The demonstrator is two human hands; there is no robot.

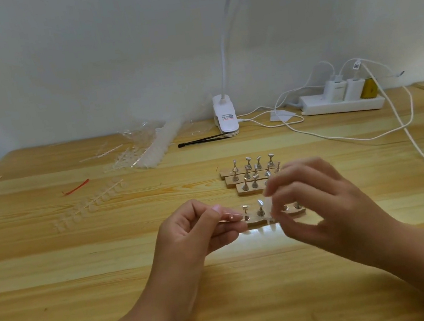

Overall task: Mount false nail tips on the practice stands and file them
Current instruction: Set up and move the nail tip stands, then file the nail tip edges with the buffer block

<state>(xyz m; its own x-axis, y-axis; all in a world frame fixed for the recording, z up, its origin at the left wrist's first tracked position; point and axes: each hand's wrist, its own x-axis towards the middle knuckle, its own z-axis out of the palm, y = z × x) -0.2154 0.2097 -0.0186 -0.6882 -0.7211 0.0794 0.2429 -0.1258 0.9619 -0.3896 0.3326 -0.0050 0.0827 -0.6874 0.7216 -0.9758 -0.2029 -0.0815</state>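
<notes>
My left hand (199, 228) pinches one end of a clear strip of false nail tips (256, 226), held just above the table. My right hand (313, 200), blurred, pinches a clear nail tip (268, 204) at the strip's other end. Right behind the strip lies a wooden practice stand (299, 211) with several small metal pegs; my right hand hides part of it. Three more wooden stands (228, 178) with metal pegs lie side by side a little farther back.
Another clear nail-tip strip (93, 205) lies at the left, with a pile of clear strips (140, 150) and a red twist tie (76, 188) behind it. A clip lamp (225, 115), black tweezers (202, 140), a power strip (342, 103) and white cables (404, 126) fill the back right.
</notes>
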